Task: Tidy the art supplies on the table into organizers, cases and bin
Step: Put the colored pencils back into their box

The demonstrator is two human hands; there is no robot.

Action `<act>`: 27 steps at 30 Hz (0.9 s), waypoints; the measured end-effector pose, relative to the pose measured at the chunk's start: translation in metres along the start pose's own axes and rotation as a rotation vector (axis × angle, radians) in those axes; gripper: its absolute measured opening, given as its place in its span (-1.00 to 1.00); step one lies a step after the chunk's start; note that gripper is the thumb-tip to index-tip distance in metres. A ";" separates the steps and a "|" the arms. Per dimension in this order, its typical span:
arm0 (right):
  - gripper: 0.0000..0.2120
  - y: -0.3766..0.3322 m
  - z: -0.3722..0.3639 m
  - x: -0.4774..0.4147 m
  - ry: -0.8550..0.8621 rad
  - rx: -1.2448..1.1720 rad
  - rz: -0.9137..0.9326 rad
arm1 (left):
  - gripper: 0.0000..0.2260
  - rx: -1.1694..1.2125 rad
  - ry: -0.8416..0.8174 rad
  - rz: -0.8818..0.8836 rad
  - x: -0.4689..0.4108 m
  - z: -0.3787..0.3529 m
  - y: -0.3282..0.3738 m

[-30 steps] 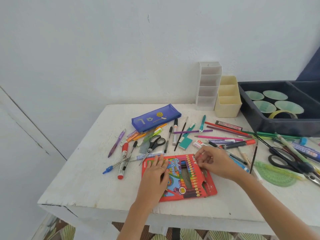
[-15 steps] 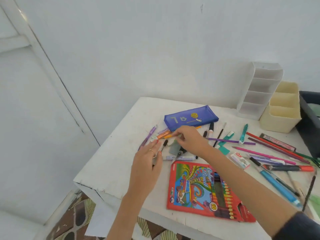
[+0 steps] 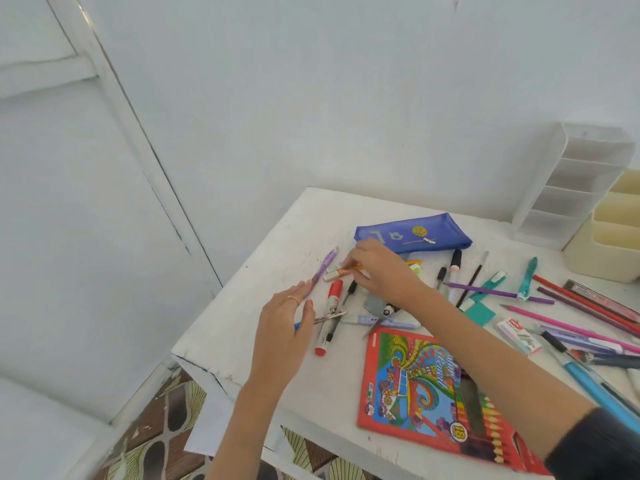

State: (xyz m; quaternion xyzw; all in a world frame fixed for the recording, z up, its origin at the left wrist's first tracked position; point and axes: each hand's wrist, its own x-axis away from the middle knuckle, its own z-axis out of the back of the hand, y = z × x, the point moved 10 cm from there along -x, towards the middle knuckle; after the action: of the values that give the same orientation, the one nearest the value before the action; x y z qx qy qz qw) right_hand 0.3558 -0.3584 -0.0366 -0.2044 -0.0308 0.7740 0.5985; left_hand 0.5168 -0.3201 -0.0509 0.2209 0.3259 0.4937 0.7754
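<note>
Two hands: right hand fingers pinch one orange pen; left hand fingers spread.

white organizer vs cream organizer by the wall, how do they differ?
Colour: the white organizer is white; the cream organizer is pale yellow.
Height: the white organizer rises higher than the cream organizer.
Position: the white organizer stands left of the cream organizer, which the frame's right edge cuts.
Shared: both have stepped compartments, and no supplies show in either.
</note>
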 end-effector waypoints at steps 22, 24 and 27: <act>-0.74 0.130 0.125 0.335 1.180 -0.784 -1.146 | -0.67 0.074 -0.312 -0.268 0.050 -0.111 0.099; -0.73 0.131 0.116 0.350 1.208 -0.816 -1.171 | -0.64 0.046 -0.345 -0.268 0.053 -0.118 0.098; -0.74 0.129 0.108 0.367 1.287 -0.885 -1.185 | -0.60 -0.047 -0.444 -0.296 0.061 -0.135 0.097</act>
State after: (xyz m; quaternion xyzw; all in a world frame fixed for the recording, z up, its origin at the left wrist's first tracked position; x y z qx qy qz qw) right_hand 0.1263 -0.0286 -0.0785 -0.7449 -0.0837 0.0074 0.6618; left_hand 0.3771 -0.2217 -0.0966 0.2556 0.1653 0.3217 0.8966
